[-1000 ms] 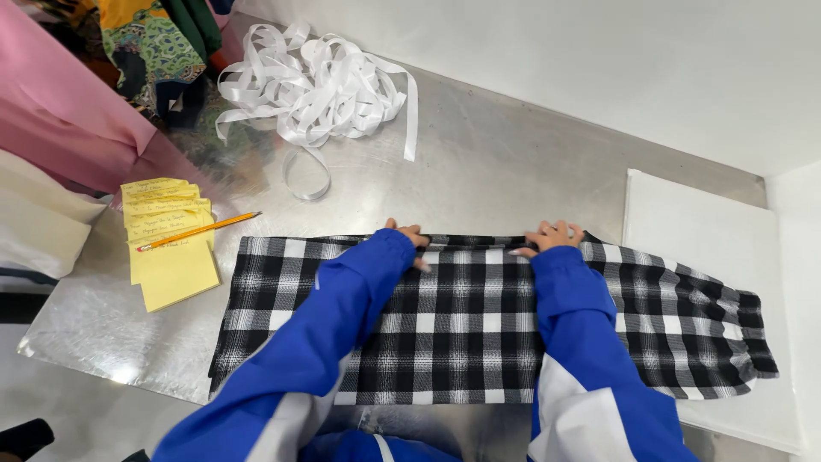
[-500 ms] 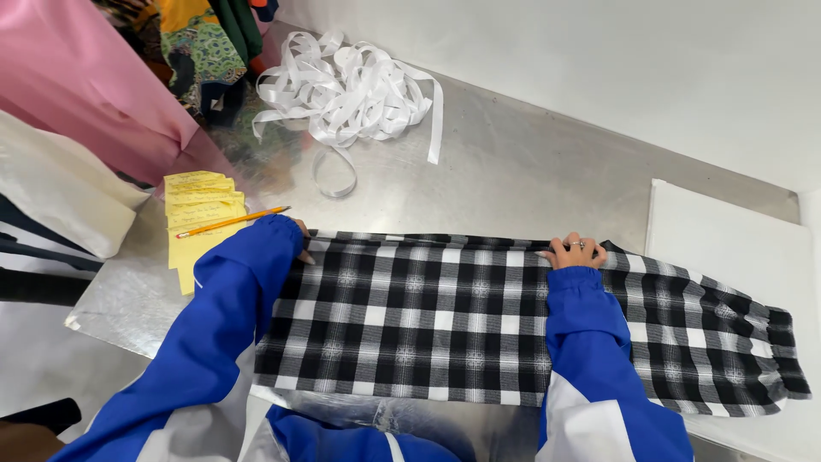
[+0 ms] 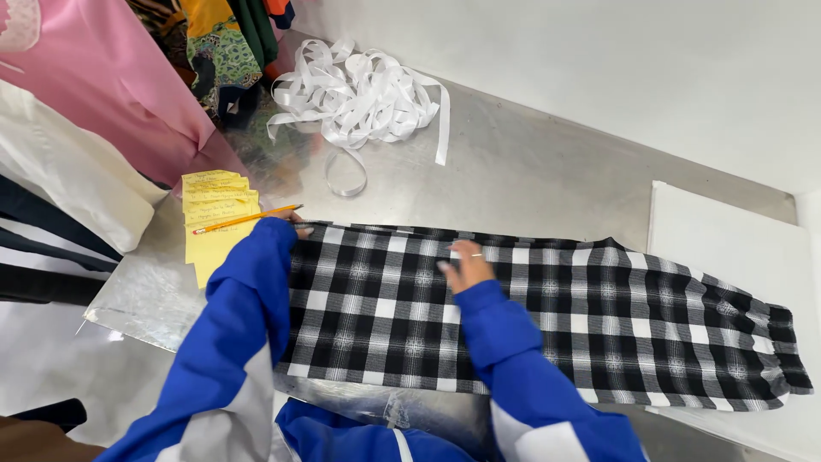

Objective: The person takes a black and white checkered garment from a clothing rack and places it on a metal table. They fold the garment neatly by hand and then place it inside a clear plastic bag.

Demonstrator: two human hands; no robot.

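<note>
1. Right hand [image 3: 464, 267] lies palm down on the black-and-white checked cloth [image 3: 599, 316], fingers [image 3: 451, 261] spread flat and released, grasping nothing, just pressing the fabric near its upper middle.
2. Left hand [image 3: 297, 225] is almost fully hidden behind its blue sleeve [image 3: 248, 299]; only fingertips show at the cloth's top left corner, touching the edge. Cannot tell whether those fingers are flat or pinching.
3. Both arms wear blue sleeves with white panels.
4. Checked cloth is spread long and flat across the metal table [image 3: 530, 171], running from the left corner by the left hand out to the right, where its far end overlaps a white board [image 3: 727, 231].
5. Cloth looks smooth, a large plaid of black, white and grey squares, with a gathered, darker hem at the right end.
6. Just left of the cloth's corner sits a stack of yellow paper slips [image 3: 214, 218] with a pencil [image 3: 246, 220] lying across it, its tip near the left hand.
7. A loose heap of white ribbon [image 3: 359, 94] sits at the back of the table, well apart from the cloth.
8. Table top is dull, scuffed sheet metal; a white wall [image 3: 599, 60] stands behind it.
9. Pink fabric [image 3: 94, 85] and patterned garments [image 3: 227, 43] hang at the upper left, beside white and dark cloth.
</note>
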